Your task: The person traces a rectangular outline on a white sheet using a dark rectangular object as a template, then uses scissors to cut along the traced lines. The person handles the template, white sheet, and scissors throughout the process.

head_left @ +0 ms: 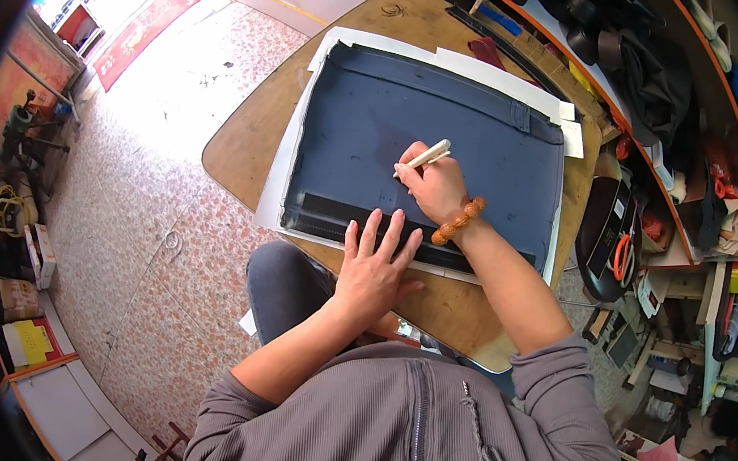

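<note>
A large dark blue-grey flat panel (352,139), stitched along its edges, lies over white sheets (281,176) on a brown board table (248,141). My right hand (435,186), with a beaded bracelet (462,222) at the wrist, grips a pale pen (436,152) whose tip points down at the middle of the panel. Spread fingers of my left hand (376,263) press flat on the black strip (335,213) along the panel's near edge. Nothing is held in that hand.
Crowded orange-edged shelves (649,134) line the right side. A pair of orange-handled scissors (625,257) sits by a dark case right of the table. Speckled floor (161,236) spreads left, with a red mat (151,35) near the doorway.
</note>
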